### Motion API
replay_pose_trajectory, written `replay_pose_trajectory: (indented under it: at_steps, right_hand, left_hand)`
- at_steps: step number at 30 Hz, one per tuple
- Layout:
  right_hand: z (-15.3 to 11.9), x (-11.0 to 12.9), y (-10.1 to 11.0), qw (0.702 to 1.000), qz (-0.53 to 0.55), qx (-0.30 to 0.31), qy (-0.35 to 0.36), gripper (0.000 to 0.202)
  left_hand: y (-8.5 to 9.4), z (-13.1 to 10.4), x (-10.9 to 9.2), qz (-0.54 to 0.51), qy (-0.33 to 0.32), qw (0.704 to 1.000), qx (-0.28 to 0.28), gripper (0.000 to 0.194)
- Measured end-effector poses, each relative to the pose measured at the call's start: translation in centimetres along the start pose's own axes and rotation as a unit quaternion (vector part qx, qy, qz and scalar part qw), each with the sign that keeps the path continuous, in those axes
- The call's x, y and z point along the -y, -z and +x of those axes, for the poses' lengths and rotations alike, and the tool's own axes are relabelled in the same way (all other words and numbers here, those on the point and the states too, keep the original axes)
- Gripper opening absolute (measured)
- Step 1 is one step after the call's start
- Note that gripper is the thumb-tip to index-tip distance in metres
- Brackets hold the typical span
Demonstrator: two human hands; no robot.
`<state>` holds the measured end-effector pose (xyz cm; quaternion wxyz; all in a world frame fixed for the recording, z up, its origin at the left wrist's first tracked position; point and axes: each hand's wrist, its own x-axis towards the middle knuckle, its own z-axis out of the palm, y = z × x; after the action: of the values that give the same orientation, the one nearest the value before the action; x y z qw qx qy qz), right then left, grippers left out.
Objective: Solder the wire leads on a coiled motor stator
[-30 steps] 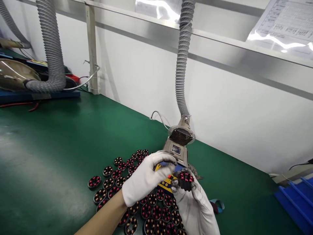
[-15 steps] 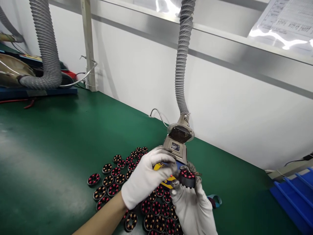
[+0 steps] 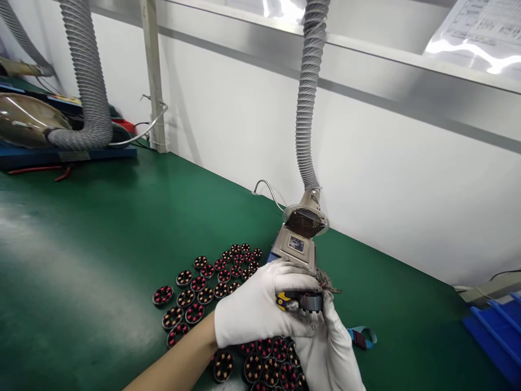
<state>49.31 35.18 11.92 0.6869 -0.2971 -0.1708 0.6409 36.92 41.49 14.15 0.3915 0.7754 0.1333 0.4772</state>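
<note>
- Fingers [image 3: 299, 282] of the left hand [image 3: 260, 309] curled down over a small dark wound stator [image 3: 309, 300], pressing it from above; fingers of the right hand [image 3: 325, 347] pinching the same piece from below. Both in white gloves, touching each other around it.
- Held above the near edge of the green bench [image 3: 81, 260], just in front of the metal extractor hood [image 3: 303, 233] on its grey ribbed hose [image 3: 307, 108], and partly over a yellow-and-blue device [image 3: 283, 298], mostly hidden by the hands.
- Could slip out between smooth glove tips if the pinch loosens, then drop onto the rows of loose stators [image 3: 211, 282] laid on the bench and scatter or knock them.
- Could bruise or nick the fine windings if squeezed too hard across the coils.
- Could snag glove fabric on the small metal parts below the hood, close behind the left knuckles.
- Could blur the sorting, should a dropped piece land among the others; cannot tell held piece from laid ones by look.
</note>
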Motion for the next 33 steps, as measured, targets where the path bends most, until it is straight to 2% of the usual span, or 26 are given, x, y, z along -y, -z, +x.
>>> replay_pose_trajectory:
  at_steps: [3,8,11,13,15,18,20,21,24,28,29,30,33]
  right_hand:
    - [0.0,-0.1,-0.8,1.000,0.001,-0.023,0.010,0.030]
    - [0.2,-0.7,-1.2,0.999,-0.036,-0.010,0.016,0.030]
    - [0.3,-0.9,-0.4,0.999,-0.043,0.007,0.029,0.028]
    - [0.4,-0.8,0.1,0.999,-0.031,0.025,0.027,0.026]
    - [0.4,-0.7,0.3,0.999,-0.024,0.029,0.020,0.025]
    - [0.3,-0.7,-0.2,0.999,-0.034,-0.003,0.038,0.027]
    - [0.3,-0.7,-0.7,0.997,-0.044,-0.024,0.055,0.028]
    - [0.2,-0.8,-0.9,0.997,-0.047,-0.025,0.061,0.028]
    - [0.1,-0.5,-0.9,0.998,-0.041,0.005,0.057,0.028]
    - [-0.2,0.3,-0.4,0.995,-0.003,0.097,-0.003,0.025]
    - [-0.2,0.5,-0.4,0.994,0.009,0.105,-0.007,0.024]
    - [-0.2,0.6,-0.5,0.995,0.017,0.101,-0.007,0.025]
    - [-0.1,0.7,-0.9,0.998,0.042,0.047,-0.007,0.027]
  left_hand:
    - [0.0,0.0,0.0,-0.049,0.011,0.998,-0.023,0.046]
    - [-0.8,0.1,-0.1,-0.169,0.093,0.976,-0.105,0.010]
    - [-0.9,0.0,0.0,-0.225,0.166,0.943,-0.179,0.016]
    - [-0.4,-0.1,0.0,-0.231,0.186,0.930,-0.216,0.020]
    - [0.1,0.0,-0.2,-0.238,0.203,0.927,-0.207,0.020]
    - [-0.1,0.1,-0.7,-0.258,0.228,0.933,-0.106,0.028]
    - [-0.8,0.2,-0.9,-0.267,0.195,0.938,-0.105,0.015]
    - [-1.2,0.2,-0.9,-0.269,0.173,0.939,-0.127,0.006]
    - [-1.5,0.1,-0.5,-0.264,0.168,0.928,-0.202,0.006]
    - [-0.3,-0.1,-0.1,-0.227,0.190,0.908,-0.297,0.008]
    - [0.0,-0.1,-0.2,-0.215,0.196,0.913,-0.286,0.004]
    - [0.2,-0.1,-0.4,-0.195,0.203,0.927,-0.248,0.011]
    - [0.1,-0.1,-0.7,-0.074,0.172,0.980,-0.062,0.054]
